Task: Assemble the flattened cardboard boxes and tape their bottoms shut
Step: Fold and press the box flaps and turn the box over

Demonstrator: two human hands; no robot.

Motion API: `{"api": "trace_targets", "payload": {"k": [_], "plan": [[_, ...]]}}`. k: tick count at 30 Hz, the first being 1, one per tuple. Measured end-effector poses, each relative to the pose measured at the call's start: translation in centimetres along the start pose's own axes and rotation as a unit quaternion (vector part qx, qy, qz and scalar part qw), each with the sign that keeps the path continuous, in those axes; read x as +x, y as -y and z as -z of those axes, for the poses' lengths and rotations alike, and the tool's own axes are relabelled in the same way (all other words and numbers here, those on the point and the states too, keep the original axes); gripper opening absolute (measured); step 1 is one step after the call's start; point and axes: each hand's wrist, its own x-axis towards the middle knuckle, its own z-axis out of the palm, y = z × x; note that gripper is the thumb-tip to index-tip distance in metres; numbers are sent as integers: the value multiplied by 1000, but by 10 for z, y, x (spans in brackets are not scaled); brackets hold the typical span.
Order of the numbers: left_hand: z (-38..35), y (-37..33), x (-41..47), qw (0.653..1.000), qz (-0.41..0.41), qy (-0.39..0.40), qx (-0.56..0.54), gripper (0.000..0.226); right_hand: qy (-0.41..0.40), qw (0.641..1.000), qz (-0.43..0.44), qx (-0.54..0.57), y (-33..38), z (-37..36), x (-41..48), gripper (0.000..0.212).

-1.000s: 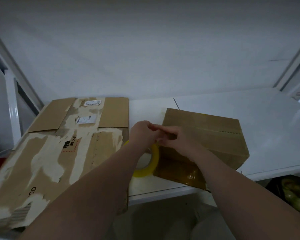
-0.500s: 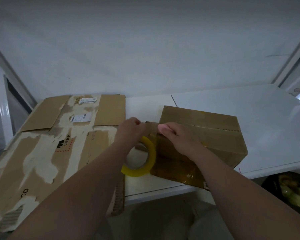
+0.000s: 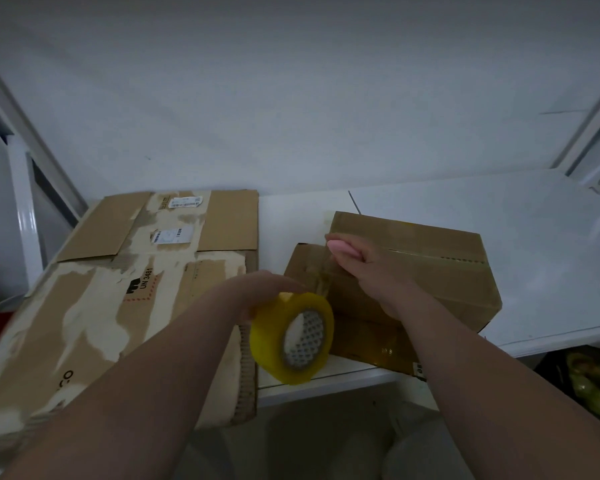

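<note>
One assembled cardboard box [image 3: 430, 271] on one counter [image 3: 534, 237]. Flattened boxes number two as far as the overlap lets me tell: a near flattened box [image 3: 94, 323] and a far flattened box [image 3: 229, 220], the far one carrying two white labels [image 3: 185, 202]. One roll of yellow tape [image 3: 271, 337]. Two hands, left hand [image 3: 257, 292] and right hand [image 3: 371, 268]

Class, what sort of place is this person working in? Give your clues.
Probably a makeshift packing spot, home or storeroom: flattened cardboard boxes lie on a white table beside an assembled box, and the left hand holds a yellow tape roll.
</note>
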Motion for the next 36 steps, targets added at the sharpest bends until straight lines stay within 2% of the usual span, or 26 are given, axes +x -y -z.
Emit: {"api": "trace_targets", "payload": {"k": [1, 3, 5, 8, 9, 12, 13, 18, 25, 27, 28, 31, 32, 36], "plan": [[-3, 5, -3, 999, 3, 32, -39, 52, 3, 1000, 7, 11, 0, 0, 0, 23], [-17, 12, -9, 993, -17, 88, -82, 33, 0, 1000, 18, 18, 0, -1, 1, 24], [-33, 17, -10, 988, -34, 85, -128, 28, -7, 1000, 18, 15, 3, -2, 1, 22], [-44, 21, -11, 974, -10, 61, -220, 34, -1, 1000, -2, 11, 3, -2, -1, 25], [-45, 22, -12, 970, -4, 61, -237, 35, -1, 1000, -2, -22, 2, -2, -1, 29], [-42, 24, -13, 966, 10, 46, -253, 41, -29, 972, 29, -231, -3, -7, 2, 44], [-42, 23, -13, 967, 12, 34, -254, 41, -50, 963, 36, -262, -5, -9, 3, 47], [-44, 12, -15, 967, 8, 6, -253, 21, -112, 946, 37, -302, -8, -11, 6, 57], [-41, 5, -12, 968, 12, 24, -251, 18, -146, 897, 54, -413, -9, -22, 7, 63], [-41, 6, -12, 965, 9, 28, -261, 19, -137, 905, 49, -400, -9, -20, 7, 63], [-41, 7, -11, 964, 6, 30, -264, 19, -126, 920, 38, -369, -8, -18, 8, 59], [-42, 10, -10, 962, 9, 29, -271, 26, -97, 976, -15, -193, 0, -4, 9, 35], [-42, 10, -9, 961, 10, 28, -274, 26, -98, 983, -32, -153, 2, 0, 8, 34], [-42, 10, -10, 962, 10, 22, -273, 26, -103, 985, -66, -122, 10, 8, 1, 35]]}}
